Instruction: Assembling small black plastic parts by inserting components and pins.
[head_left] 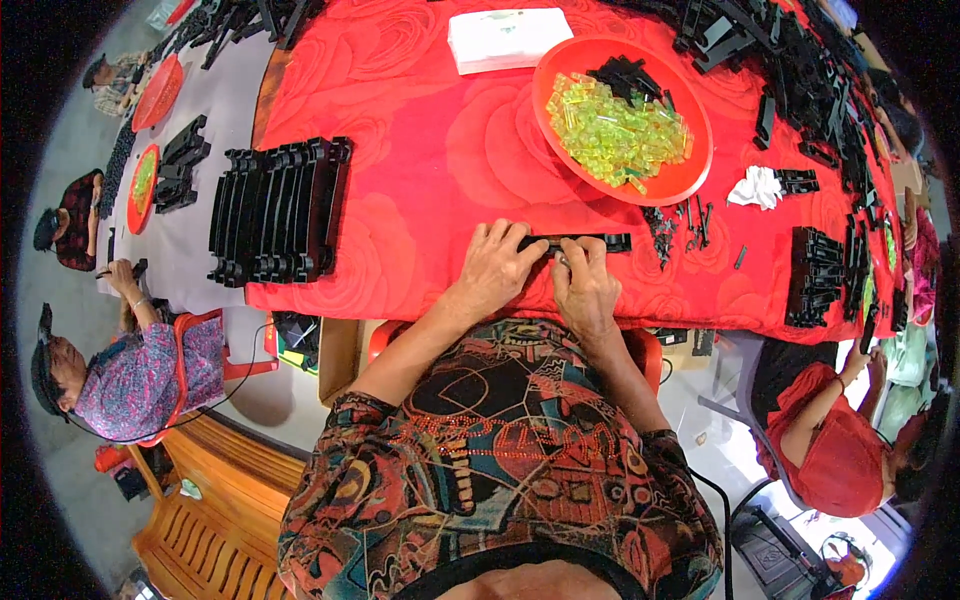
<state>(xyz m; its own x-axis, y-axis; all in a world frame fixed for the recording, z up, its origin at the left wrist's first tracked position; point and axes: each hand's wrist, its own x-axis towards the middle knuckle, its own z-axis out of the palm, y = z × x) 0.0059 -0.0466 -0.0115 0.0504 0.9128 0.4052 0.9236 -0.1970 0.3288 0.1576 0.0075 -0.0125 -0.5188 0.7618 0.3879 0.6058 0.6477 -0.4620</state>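
Head view: nearer the body than the red bowl (698, 125) is a black strip (613, 243); the left hand (490, 268) clamps its fingers on one end, the right hand (587, 290) touches it, grip unclear.

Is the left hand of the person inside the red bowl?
No, the left hand is at the long black part, apart from the red bowl.

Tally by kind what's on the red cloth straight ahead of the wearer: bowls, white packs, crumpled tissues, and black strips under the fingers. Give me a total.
Bowl: 1
White pack: 1
Crumpled tissue: 1
Black strip: 1
Total: 4
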